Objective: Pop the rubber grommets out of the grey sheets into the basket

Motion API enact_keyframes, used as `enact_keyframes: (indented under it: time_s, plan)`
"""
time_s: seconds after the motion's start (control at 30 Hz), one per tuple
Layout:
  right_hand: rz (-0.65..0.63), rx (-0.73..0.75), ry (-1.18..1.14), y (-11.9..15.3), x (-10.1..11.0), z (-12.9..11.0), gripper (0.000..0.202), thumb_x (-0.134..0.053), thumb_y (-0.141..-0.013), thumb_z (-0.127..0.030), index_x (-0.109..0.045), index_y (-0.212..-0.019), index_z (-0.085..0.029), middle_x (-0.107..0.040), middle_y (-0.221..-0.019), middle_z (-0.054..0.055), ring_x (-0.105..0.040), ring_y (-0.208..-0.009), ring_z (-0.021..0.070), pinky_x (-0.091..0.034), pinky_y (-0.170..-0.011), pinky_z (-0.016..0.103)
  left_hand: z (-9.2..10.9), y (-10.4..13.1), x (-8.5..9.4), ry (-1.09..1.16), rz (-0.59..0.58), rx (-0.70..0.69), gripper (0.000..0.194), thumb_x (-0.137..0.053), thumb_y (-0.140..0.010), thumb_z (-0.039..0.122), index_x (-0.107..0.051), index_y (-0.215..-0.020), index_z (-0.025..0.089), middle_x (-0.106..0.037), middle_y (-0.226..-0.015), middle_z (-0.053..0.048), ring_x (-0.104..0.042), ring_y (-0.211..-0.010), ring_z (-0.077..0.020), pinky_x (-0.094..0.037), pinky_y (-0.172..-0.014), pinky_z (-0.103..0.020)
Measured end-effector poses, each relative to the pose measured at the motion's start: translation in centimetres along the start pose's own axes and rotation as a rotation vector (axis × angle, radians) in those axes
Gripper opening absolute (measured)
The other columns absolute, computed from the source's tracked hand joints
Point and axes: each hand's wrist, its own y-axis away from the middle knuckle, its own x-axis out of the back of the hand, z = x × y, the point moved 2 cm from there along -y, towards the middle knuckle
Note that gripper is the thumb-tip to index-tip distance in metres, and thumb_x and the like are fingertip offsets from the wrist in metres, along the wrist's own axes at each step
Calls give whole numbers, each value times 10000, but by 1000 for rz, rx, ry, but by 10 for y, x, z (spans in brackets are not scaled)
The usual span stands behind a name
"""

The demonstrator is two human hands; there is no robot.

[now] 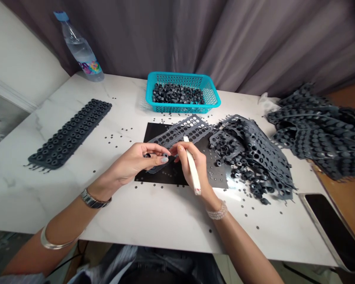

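My left hand [139, 161] pinches a small black rubber bushing [165, 155] between thumb and fingers. In my right hand [193, 161] is a white stick-like tool [193, 167], its upper end leaning back over the hand; the tip at work is hidden by my fingers. The fingertips of both hands nearly meet at the bushing. Beneath them a perforated grey rubber sheet [177, 133] with rows of round holes lies on a black mat [162, 177]. Another dark ring [147, 156] shows by my left fingers.
A turquoise basket [182, 109] of small black parts stands behind. Left are a moulded rubber sheet [71, 134] and a water bottle [82, 51]. Right lie holed sheets [254, 146], loose bushings [258, 183], stacked sheets [322, 134] and a phone [334, 228]. Small black discs are scattered about.
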Motion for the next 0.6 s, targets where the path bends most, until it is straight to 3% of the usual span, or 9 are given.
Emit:
enact_keyframes:
  time_s: [0.17,0.4,0.6]
  plan:
    - [-32,116,82,5,2,-8,151,-547,-924,-283,-680,-959,-219,-709,-819,25,-620,-650,133,-512,-650,283,-1,0,-1,25,-5,5,251,-806,-701,343,-743,-855,156,-412,-492,62,-278,-451,-53,-180,-429,-220]
    - [-82,237,88,12,4,-21,161,-621,-863,-228,-682,-1012,-240,-699,-787,24,-642,-688,159,-548,-679,317,-5,0,-2,115,19,-15,277,-857,-626,280,-735,-841,155,-634,-708,-27,-541,-649,-112,-377,-554,-207]
    - [-68,261,70,12,6,-24,125,-627,-860,-217,-672,-975,-233,-696,-795,21,-647,-701,152,-548,-677,303,-2,2,-6,178,-14,4,272,-870,-597,279,-723,-793,161,-624,-693,-12,-503,-608,-87,-371,-548,-191]
